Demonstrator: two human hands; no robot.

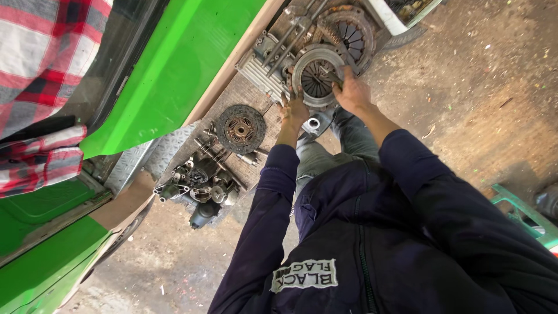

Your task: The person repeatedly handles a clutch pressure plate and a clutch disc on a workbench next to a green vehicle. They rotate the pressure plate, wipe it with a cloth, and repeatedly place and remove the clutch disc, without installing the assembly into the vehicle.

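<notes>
We have both hands down on a round metal clutch pressure plate [317, 78] that lies flat on a board at the edge of the green vehicle [174, 64]. Our left hand [294, 111] rests on the plate's near rim with the fingers spread flat, holding nothing, only pressing. Our right hand [351, 92] sits on the plate's right side, fingers curled narrow around what looks like a small dark tool or bolt; we cannot tell which, because the hand hides most of it. The plate is heavy-looking and sits close to the board's edge, so if our left hand lets up while the right one twists or pries, we judge it could turn or slide toward our knees. Its inner spring fingers are thin and close together, and a slip of the right hand could pinch fingertips among them. Just below the left hand stands a small shiny ring-shaped bearing [313, 123], which a shifting plate could knock to the dirt floor. Farther left of that hand lies a worn clutch disc [240, 128], and beyond it a heap of small dark parts [200, 186] near the board's end, loose enough to roll off if the board is jolted. Beyond the right hand a second, rustier clutch cover [349, 32] leans on other metal, and could tip onto our work.
</notes>
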